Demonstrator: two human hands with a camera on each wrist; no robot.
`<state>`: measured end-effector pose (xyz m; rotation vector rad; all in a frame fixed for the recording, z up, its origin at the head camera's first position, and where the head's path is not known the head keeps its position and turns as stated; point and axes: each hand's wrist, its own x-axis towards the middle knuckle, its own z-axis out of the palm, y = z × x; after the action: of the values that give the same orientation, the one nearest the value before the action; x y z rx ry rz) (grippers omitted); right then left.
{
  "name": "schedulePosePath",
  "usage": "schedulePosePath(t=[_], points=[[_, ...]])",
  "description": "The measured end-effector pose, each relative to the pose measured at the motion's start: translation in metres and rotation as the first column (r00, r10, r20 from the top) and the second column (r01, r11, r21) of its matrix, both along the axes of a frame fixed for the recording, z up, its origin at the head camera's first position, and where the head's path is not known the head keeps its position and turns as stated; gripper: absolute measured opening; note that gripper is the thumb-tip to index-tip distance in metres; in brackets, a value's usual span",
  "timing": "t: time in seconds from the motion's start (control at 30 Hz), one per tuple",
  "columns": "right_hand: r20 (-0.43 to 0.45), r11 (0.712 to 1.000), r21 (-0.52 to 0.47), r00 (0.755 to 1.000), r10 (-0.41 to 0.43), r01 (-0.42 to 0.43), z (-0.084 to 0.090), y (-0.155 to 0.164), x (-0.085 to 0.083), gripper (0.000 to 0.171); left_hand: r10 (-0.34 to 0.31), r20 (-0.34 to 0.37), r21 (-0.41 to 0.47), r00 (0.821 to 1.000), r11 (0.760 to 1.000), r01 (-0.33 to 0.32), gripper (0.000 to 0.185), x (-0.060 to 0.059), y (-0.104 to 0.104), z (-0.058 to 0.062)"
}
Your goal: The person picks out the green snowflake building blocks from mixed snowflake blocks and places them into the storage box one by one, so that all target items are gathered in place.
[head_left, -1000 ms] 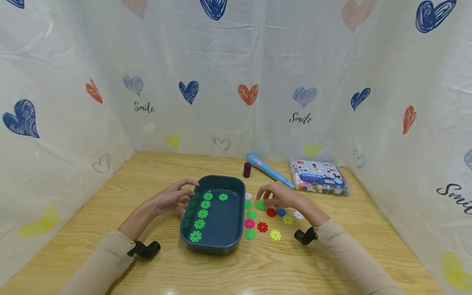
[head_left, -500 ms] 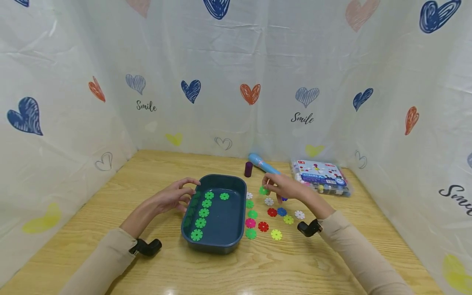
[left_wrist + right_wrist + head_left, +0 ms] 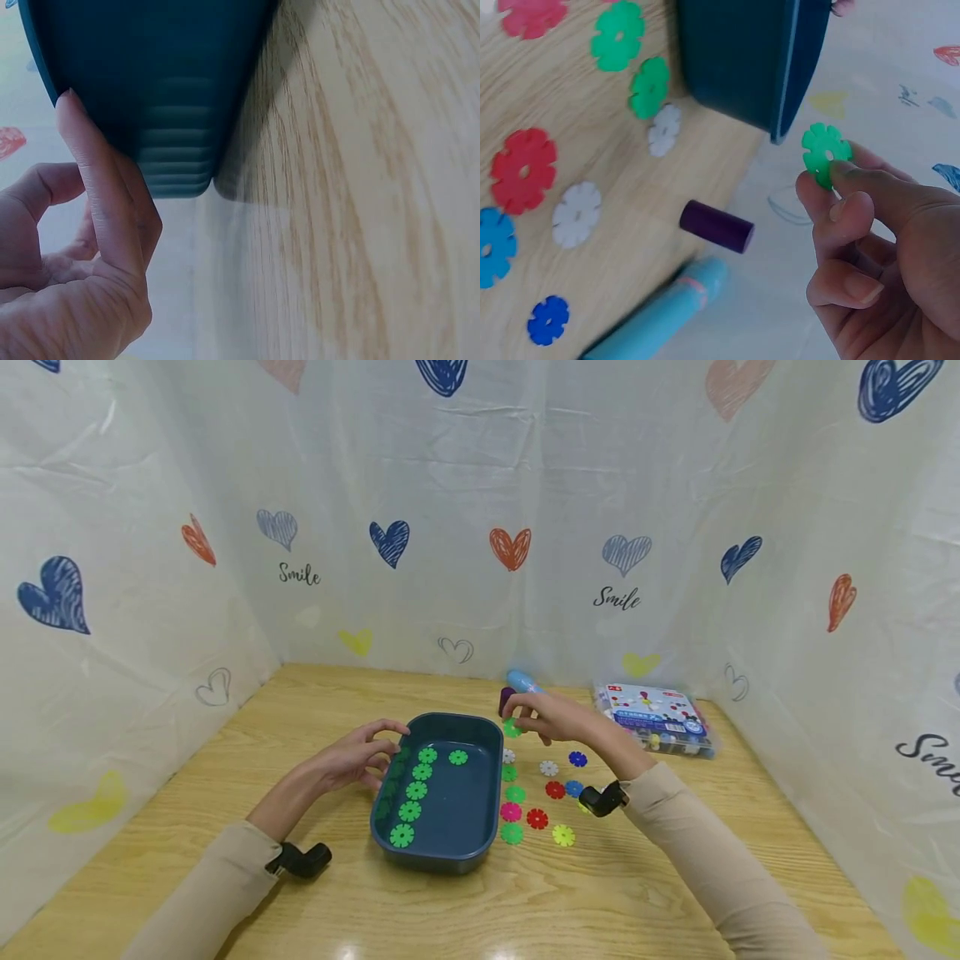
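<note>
Sorting green discs (image 3: 420,788) into the tray (image 3: 427,863) seems the step in hand. The left hand (image 3: 356,758), fingers loosely bent, touches its left side. Farther off, the right hand (image 3: 551,717) pinches another green disc (image 3: 818,142) just outside its far right corner; next calls for clearing its rim leftward.

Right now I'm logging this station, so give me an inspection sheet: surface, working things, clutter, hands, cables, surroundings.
Surface: wood-grain table.
Working things: tray, six green discs inside; loose discs in mixed colours to its right.
Clutter: purple cylinder, blue wand and plastic case towards the back.
Left hand: fingers touch the tray's rim.
Right hand: pinches another green disc, raised near the tray's far right corner.
Cables: nothing seen.
Surroundings: white sheeting printed with hearts.
</note>
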<state>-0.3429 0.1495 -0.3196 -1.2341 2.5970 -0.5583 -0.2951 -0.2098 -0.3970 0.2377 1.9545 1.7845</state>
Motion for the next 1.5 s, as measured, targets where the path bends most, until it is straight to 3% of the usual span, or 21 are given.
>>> schedulePosePath(t=[0.27, 0.77, 1.13, 1.5], points=[[0.041, 0.996, 0.045, 0.996, 0.077, -0.079, 0.012, -0.027, -0.005, 0.018, -0.008, -0.005, -0.007, 1.0, 1.0, 0.008, 0.046, 0.0, -0.001, -0.003], [0.107, 0.984, 0.172, 0.994, 0.019, -0.037, 0.012, -0.074, -0.008, 0.028, -0.01, -0.01, -0.015, 1.0, 1.0, 0.01, 0.044, -0.001, 0.001, -0.005], [0.203, 0.984, 0.17, 0.979, 0.018, -0.053, 0.001, -0.101, -0.011, 0.028, -0.024, -0.014, -0.011, 1.0, 1.0, 0.024, 0.045, -0.002, -0.002, -0.004], [0.263, 0.958, 0.286, 0.96, -0.093, 0.014, -0.012, -0.117, -0.021, 0.028, -0.029, -0.019, -0.002, 0.999, 1.0, 0.029, 0.045, -0.002, -0.001, -0.002]])
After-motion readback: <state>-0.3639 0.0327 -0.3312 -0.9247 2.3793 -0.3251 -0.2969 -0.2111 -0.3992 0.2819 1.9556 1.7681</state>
